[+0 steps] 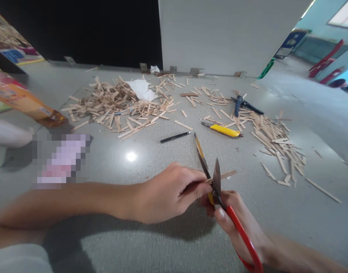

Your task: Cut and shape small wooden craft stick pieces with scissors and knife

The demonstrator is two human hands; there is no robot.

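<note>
Grainy tabletop, left hand pinching wooden strip (flat, thin), red-handled scissors

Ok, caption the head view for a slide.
Left hand pinches a wooden strip; right hand holds red-handled scissors at it.

Single head-worn camera, viewpoint above the grey table, facing forward and down, left hand and right hand at close range in the lower centre, black panel and white panel across the top, floor beyond at upper right.
</note>
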